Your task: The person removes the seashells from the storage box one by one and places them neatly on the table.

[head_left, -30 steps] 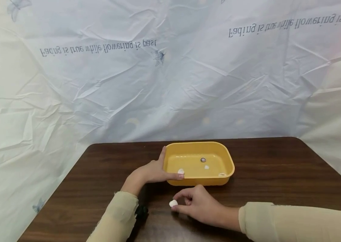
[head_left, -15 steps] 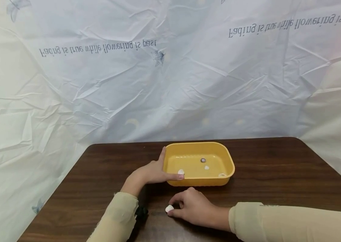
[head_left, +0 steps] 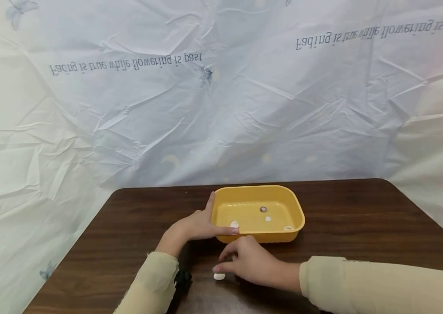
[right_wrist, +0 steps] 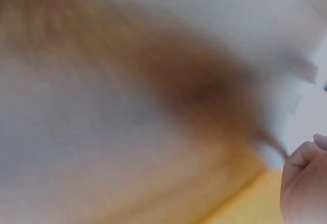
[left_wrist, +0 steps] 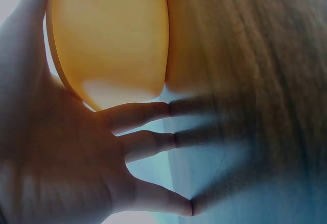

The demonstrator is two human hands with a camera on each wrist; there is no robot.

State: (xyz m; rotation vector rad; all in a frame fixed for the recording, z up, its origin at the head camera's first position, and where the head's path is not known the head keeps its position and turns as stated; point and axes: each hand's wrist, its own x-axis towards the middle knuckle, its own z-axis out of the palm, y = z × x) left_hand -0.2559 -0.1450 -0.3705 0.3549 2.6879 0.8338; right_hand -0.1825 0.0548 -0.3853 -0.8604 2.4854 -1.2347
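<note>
My left hand (head_left: 195, 224) rests against the left end of the yellow bin (head_left: 262, 237), its thumb lying along the near rim. In the left wrist view, the fingers (left_wrist: 140, 115) are straight and spread, with their tips on the tabletop. A small white shell-like piece (head_left: 219, 276) lies on the table in front of the bin. Just above it hovers my right hand (head_left: 250, 264), thumb and forefinger slightly apart with nothing seen between them. The right wrist view is blurred; only part of the hand (right_wrist: 306, 188) shows at its right edge.
Inside the bin lie several small pieces: a dark round one (head_left: 263, 209) and white ones, such as the piece (head_left: 288, 228) near its right corner. The dark wooden table (head_left: 362, 226) ends at a pale printed cloth (head_left: 245, 109).
My right hand has moved left with the white shell-like piece, set it down on the table and let it go. The left hand has stayed on the bin.
</note>
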